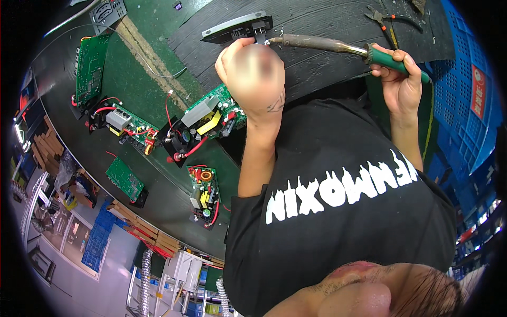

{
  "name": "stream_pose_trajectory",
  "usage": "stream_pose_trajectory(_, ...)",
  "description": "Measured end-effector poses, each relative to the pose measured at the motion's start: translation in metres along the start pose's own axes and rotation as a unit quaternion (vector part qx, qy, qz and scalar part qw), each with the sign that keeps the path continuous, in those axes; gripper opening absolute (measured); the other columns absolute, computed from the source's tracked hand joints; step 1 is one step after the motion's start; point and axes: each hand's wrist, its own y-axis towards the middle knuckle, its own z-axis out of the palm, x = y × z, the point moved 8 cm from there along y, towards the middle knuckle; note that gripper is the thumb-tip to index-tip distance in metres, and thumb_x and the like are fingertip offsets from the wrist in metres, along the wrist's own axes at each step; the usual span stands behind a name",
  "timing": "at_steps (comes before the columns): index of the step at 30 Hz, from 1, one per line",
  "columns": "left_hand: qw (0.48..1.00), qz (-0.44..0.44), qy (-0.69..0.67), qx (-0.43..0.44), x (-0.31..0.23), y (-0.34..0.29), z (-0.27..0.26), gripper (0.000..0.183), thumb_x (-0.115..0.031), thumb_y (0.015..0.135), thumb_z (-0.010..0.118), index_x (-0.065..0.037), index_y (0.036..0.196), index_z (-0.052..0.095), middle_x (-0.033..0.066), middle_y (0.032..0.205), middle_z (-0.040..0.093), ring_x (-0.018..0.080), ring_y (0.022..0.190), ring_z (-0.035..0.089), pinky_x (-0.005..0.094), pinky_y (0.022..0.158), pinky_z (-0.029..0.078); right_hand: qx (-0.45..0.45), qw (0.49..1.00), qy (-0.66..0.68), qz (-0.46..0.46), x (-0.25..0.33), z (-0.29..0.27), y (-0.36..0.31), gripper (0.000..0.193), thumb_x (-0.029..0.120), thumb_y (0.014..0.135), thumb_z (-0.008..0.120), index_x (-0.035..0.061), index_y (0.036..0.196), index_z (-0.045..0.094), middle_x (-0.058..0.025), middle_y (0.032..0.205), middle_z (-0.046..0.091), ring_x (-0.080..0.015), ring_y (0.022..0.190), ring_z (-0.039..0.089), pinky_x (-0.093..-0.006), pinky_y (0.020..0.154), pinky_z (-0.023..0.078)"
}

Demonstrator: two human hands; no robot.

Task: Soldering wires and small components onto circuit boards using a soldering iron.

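Observation:
My right hand (398, 79) is closed around the green handle of a soldering iron (322, 44), which lies nearly level and points left. Its tip reaches the small metal contacts on a black panel (235, 27), which stands tilted on the dark mat. Right below that panel is my left hand (253, 84), fingers curled in at the contacts beside the tip. A blur covers the middle of this hand, so what its fingers pinch is hidden. Near the left wrist lies a green circuit board (206, 117) with a grey heat sink, yellow parts and red wires.
Several more boards lie to the left, among them a tall green one (90, 71) and one with a copper coil (205, 195). Pliers (388, 24) rest at the back right. A blue perforated crate (472, 79) borders the right. A metal plate (108, 16) lies at back left.

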Motion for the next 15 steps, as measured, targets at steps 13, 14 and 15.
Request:
stream_pose_trajectory(13,1.000,0.018,0.008,-0.002,-0.0020,0.0000,0.0001,0.012,0.004,0.065,0.064,0.000,0.072,0.056,0.0108,0.097,0.052,0.0273,0.089,0.047,0.0332,0.069,0.042,-0.004,1.000,-0.005,0.002,-0.0045,0.0000,0.0005,0.025,0.026,0.088,0.045,0.0039,0.085,0.055,-0.0281,0.111,0.055,-0.0265,0.077,0.061,-0.0321,0.071,0.053)
stream_pose_trajectory(14,1.000,0.019,0.009,-0.002,-0.0021,0.0002,-0.0002,0.012,0.004,0.065,0.064,0.000,0.072,0.056,0.0108,0.097,0.052,0.0271,0.089,0.047,0.0331,0.069,0.042,-0.001,1.000,-0.008,0.000,-0.0038,0.0006,0.0003,0.025,0.026,0.088,0.045,0.0039,0.084,0.055,-0.0282,0.111,0.055,-0.0266,0.077,0.061,-0.0321,0.071,0.053)
stream_pose_trajectory(15,1.000,0.020,0.010,-0.002,-0.0022,0.0004,-0.0004,0.012,0.004,0.065,0.064,0.000,0.073,0.056,0.0108,0.097,0.053,0.0270,0.088,0.047,0.0329,0.069,0.042,0.002,1.000,-0.010,-0.001,-0.0031,0.0013,0.0001,0.025,0.026,0.088,0.045,0.0039,0.084,0.055,-0.0283,0.111,0.055,-0.0266,0.076,0.061,-0.0321,0.071,0.053)
